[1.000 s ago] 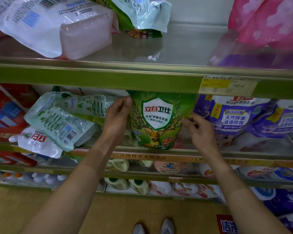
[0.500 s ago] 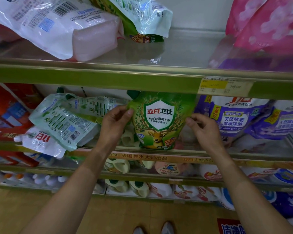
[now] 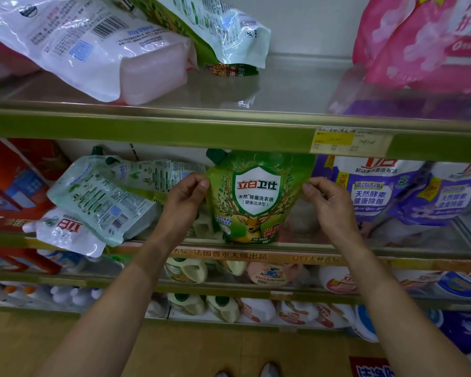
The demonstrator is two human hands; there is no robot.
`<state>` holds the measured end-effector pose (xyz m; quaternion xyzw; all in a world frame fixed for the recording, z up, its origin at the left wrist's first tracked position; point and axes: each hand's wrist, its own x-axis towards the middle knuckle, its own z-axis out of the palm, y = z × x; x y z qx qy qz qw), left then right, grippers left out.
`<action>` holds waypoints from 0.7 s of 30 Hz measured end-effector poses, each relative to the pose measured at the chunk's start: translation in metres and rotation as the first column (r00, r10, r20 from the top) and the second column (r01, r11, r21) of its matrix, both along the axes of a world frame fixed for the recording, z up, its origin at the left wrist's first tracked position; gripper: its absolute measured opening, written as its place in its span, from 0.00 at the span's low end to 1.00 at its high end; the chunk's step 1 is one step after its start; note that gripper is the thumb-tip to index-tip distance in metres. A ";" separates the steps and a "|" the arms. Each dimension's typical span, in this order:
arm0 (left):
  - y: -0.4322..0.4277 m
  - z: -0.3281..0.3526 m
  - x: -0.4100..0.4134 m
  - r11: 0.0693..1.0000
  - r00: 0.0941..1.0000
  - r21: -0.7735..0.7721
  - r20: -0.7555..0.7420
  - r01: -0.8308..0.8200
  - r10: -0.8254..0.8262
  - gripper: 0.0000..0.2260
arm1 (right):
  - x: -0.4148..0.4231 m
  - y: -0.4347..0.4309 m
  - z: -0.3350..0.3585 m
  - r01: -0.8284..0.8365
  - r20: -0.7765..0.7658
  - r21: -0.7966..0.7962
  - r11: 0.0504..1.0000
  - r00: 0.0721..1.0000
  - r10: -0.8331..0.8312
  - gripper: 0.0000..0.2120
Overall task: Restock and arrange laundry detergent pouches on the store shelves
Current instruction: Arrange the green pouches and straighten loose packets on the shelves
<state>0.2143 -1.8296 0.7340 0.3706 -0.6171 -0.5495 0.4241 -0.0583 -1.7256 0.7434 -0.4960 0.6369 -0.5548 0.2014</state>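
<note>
From my feed I see the green pouch (image 3: 256, 197) standing upright at the front of the middle shelf (image 3: 392, 247), its printed face with the shield and deer turned toward me and its dark cap tucked just under the edge of the top shelf (image 3: 174, 129). My left hand (image 3: 184, 202) pinches the pouch's left edge between thumb and forefinger, the other fingers curled in behind; my right hand (image 3: 329, 205) pinches the right edge the same way, at about the same height. The bottom of the pouch sits on the shelf, just behind its front lip. To its left, pale green pouches (image 3: 101, 197) lie tipped over with their backs showing, leaning on one another, and beyond them is a red box (image 3: 14, 180). To its right stand purple pouches (image 3: 370, 191), close beside it. On the top shelf a white pouch (image 3: 93, 47) lies flat at the left and a pink pouch (image 3: 424, 42) stands at the right; a price label (image 3: 350, 141) is stuck on that shelf's front edge. Bottles (image 3: 185, 270) fill the lower shelves, and the tips of my shoes (image 3: 267, 372) show at the bottom
</note>
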 end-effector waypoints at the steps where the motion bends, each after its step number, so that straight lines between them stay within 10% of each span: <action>1: 0.003 0.000 -0.001 1.000 1.000 -0.004 -0.002 0.004 -0.004 0.13 | 0.001 0.001 -0.001 0.005 -0.002 0.000 1.000 1.000 -0.005 0.14; 12: 0.030 -0.024 -0.003 0.991 0.994 0.105 0.059 0.086 -0.092 0.16 | 0.012 0.016 -0.025 -0.095 0.055 0.138 0.986 0.995 0.088 0.12; 21: 0.024 -0.057 -0.004 0.958 0.897 0.207 0.356 0.199 -0.263 0.28 | 0.027 0.023 -0.060 -0.214 0.079 0.417 0.883 0.977 0.200 0.33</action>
